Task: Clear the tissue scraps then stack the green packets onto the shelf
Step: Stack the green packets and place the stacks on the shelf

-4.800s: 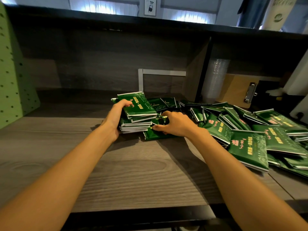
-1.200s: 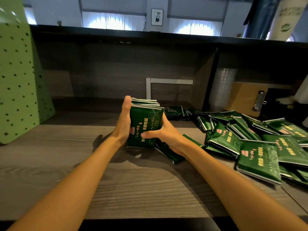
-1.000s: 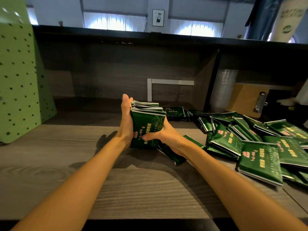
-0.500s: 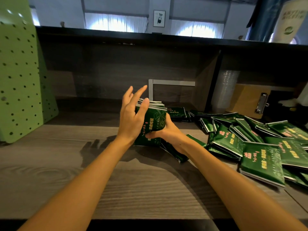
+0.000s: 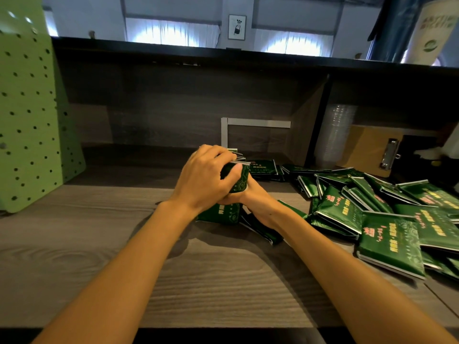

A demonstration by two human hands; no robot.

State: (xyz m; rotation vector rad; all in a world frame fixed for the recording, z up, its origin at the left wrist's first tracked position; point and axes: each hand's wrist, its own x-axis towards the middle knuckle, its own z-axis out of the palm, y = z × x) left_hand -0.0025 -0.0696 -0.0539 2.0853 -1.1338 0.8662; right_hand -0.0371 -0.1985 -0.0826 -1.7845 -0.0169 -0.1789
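Observation:
A stack of green packets [image 5: 224,214] stands on edge on the wooden shelf surface [image 5: 99,244], held between both hands. My left hand [image 5: 206,180] wraps over the stack's top and front face, fingers curled on it. Under and right of the stack, my right hand [image 5: 255,202] grips its lower side, mostly hidden behind the left hand. A loose heap of green packets [image 5: 372,214] sprawls to the right. One packet [image 5: 263,230] lies flat below my right wrist. No tissue scraps are visible.
A green pegboard panel [image 5: 29,108] stands at the left. A grey tape outline [image 5: 255,124] marks the back wall. Behind a divider at right are stacked clear cups [image 5: 335,135] and a clipboard [image 5: 372,150]. An upper shelf board [image 5: 223,55] overhangs.
My left hand, spread open beside the stack half a second ago, has closed over its top and front. The stack stays upright in my right hand.

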